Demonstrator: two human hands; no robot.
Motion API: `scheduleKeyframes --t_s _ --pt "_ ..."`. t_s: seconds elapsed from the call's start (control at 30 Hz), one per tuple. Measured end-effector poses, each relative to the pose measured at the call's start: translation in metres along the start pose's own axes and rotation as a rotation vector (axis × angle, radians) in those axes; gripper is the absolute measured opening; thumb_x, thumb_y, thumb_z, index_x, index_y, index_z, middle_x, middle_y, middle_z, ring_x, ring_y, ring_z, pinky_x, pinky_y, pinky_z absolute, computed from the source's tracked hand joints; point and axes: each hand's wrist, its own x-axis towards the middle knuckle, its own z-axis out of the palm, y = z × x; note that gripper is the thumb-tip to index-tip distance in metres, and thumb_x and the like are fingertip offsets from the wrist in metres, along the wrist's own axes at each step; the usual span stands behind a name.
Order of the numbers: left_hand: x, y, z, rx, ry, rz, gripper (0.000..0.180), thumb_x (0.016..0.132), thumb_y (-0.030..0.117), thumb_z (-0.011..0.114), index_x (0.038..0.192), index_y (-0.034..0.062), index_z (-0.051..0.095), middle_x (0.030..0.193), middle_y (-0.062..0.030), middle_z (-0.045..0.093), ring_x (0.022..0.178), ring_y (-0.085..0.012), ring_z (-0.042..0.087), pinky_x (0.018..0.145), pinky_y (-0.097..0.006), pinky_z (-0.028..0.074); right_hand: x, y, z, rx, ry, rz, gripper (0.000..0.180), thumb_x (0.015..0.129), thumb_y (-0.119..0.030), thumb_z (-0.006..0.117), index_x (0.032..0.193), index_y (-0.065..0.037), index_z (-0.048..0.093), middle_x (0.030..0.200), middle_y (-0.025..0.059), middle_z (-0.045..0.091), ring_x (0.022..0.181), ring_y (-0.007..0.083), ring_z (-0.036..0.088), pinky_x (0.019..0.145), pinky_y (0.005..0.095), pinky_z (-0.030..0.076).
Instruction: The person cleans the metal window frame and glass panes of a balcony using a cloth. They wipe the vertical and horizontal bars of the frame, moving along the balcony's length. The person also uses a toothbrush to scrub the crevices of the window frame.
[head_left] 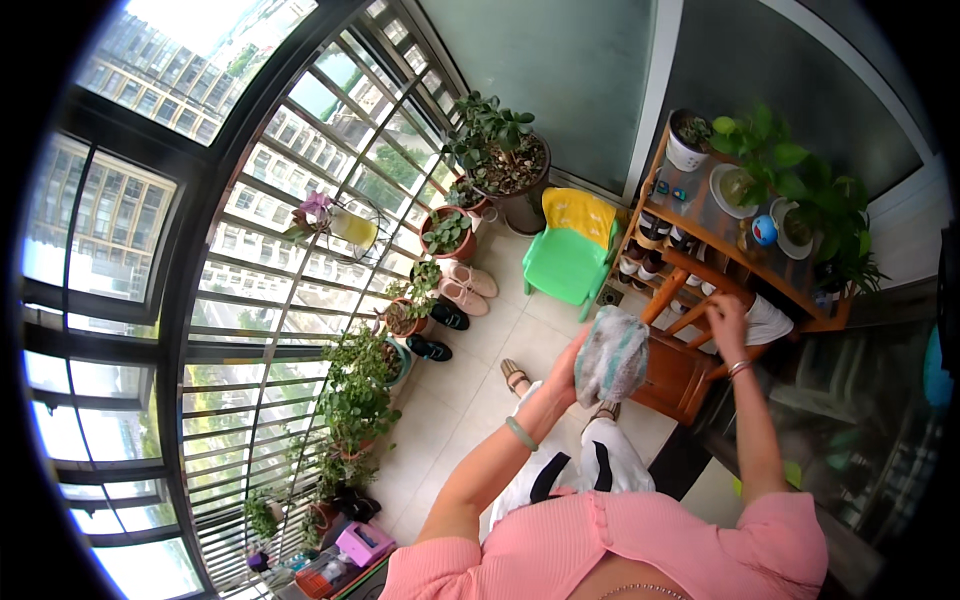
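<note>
There is room for your left hand (566,364) to go left over the floor (440,420), until the potted plants (357,400) and window bars (270,392) stop it. A low green chair (568,265) stands ahead. Your right hand (728,320) has less room: the wooden chair (672,378) is right by it, and the plant shelf (700,208) blocks the front.

Left fingers (571,354) holding grey cloth (612,356), green chair (566,268)

Small green chair (567,268) with yellow back (578,217), pink shoes (464,297) near black shoes (430,349), leafy plant (354,402) beside barred window (250,322), purple box (365,541), blue ball (764,231) on wooden rack (703,213)
</note>
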Motion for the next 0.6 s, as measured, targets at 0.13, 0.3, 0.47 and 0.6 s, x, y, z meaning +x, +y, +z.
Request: scheduleKeyframes --t_s 0.13,0.3,0.47,0.6 --pt "-0.033 0.059 0.001 -0.042 -0.050 -0.007 0.049 0.096 0.041 0.044 0.128 0.0037 0.048 0.125 -0.0104 0.056 0.111 -0.0212 0.057 0.098 -0.036 0.045 -0.009 -0.178 0.007 1.008 -0.545 0.225 0.022 0.093 -0.011 0.054 0.110 0.001 0.062 0.108 0.0036 0.064 0.097 0.0102 0.059 0.081 0.0259 0.049" --pt "-0.082 0.154 0.018 -0.007 -0.088 0.140 0.048 0.096 0.039 0.044 0.127 0.0031 0.049 0.122 -0.0124 0.057 0.108 -0.0233 0.059 0.096 -0.037 0.047 0.031 -0.307 0.027 1.060 -0.388 0.038 0.016 0.088 -0.002 0.058 0.103 0.004 0.062 0.098 0.0053 0.065 0.091 0.0128 0.061 0.080 0.0261 0.050" --pt "-0.131 0.250 -0.014 -0.128 -0.170 0.214 0.044 0.098 0.035 0.041 0.127 0.0035 0.049 0.123 -0.0137 0.057 0.108 -0.0261 0.058 0.095 -0.042 0.048 0.092 -0.432 -0.004 1.518 -0.281 0.064 0.023 0.097 -0.022 0.046 0.101 -0.002 0.057 0.093 0.0039 0.061 0.085 0.0094 0.059 0.075 0.0243 0.048" --pt "-0.168 0.297 -0.038 -0.218 -0.214 0.259 0.050 0.098 0.042 0.035 0.132 0.0057 0.045 0.129 -0.0142 0.053 0.116 -0.0310 0.053 0.096 -0.049 0.046 0.127 -0.498 0.001 1.819 -0.358 0.065 0.028 0.099 -0.028 0.044 0.104 -0.004 0.057 0.096 0.0038 0.062 0.087 0.0138 0.059 0.080 0.0305 0.048"
